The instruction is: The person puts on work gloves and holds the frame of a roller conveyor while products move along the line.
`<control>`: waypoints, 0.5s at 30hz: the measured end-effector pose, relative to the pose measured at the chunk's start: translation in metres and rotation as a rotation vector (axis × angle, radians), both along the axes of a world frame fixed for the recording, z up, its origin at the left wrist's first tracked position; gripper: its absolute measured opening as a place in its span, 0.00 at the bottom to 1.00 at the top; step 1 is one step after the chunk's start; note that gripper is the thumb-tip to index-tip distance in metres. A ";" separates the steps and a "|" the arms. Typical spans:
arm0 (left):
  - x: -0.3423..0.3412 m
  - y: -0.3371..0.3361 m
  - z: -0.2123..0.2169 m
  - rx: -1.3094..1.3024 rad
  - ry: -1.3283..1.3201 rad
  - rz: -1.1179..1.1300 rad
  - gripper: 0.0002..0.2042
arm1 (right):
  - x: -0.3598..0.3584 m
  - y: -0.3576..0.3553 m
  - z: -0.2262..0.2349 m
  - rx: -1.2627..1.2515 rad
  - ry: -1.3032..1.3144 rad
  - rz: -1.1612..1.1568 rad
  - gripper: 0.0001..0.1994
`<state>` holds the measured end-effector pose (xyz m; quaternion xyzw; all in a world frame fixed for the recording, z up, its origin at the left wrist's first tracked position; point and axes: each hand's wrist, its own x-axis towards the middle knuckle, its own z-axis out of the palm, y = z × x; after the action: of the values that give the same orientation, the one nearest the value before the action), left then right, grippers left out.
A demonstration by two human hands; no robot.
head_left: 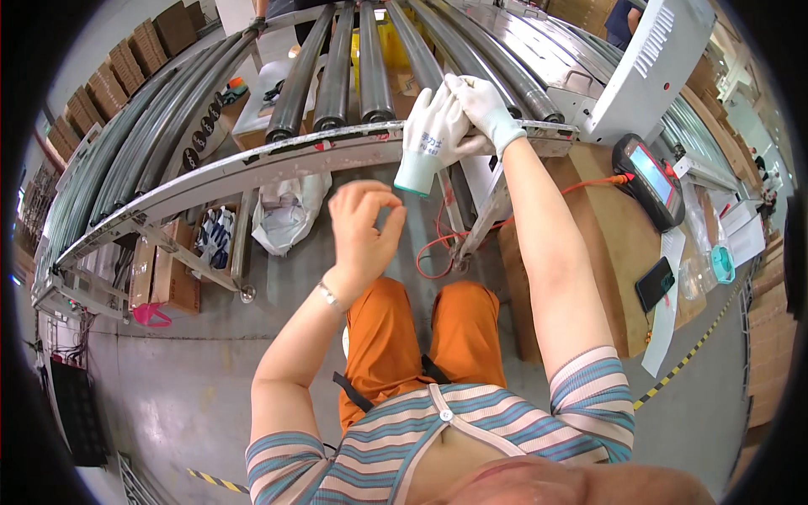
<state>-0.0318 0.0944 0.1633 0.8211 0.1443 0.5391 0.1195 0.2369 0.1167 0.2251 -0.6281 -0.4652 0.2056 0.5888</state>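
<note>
The right hand (pixel 486 108), already in a white knit glove, pinches the fingertips of a second white knit glove with a teal cuff (pixel 429 139). That loose glove hangs with its long axis near vertical, cuff down, in front of the grey steel roller conveyor (pixel 337 76). The bare left hand (pixel 364 231) is just below the cuff, fingers curled loosely, gripping nothing. To the right, a brown cardboard-topped counter (pixel 606 252) carries a black handheld scanner with an orange cable (pixel 648 181) and a black phone (pixel 654 284). The conveyor's rail hides whatever lies behind the gloves.
</note>
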 end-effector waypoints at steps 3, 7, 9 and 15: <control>0.015 0.012 -0.063 -0.156 0.098 0.035 0.10 | 0.007 0.006 -0.002 0.006 -0.099 -0.039 0.17; 0.028 0.016 -0.078 -0.533 0.017 -0.176 0.13 | 0.005 0.009 0.000 -0.014 -0.071 -0.068 0.17; 0.032 0.021 -0.082 -0.975 -0.070 -0.321 0.14 | 0.005 0.011 -0.001 -0.028 -0.111 -0.074 0.18; 0.030 0.020 -0.070 -1.595 -0.655 -0.920 0.10 | 0.013 0.007 -0.006 -0.044 -0.102 -0.061 0.19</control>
<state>-0.0019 0.1140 0.0936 0.2851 0.0921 0.3853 0.8728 0.2503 0.1233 0.2189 -0.6645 -0.4707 0.1653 0.5563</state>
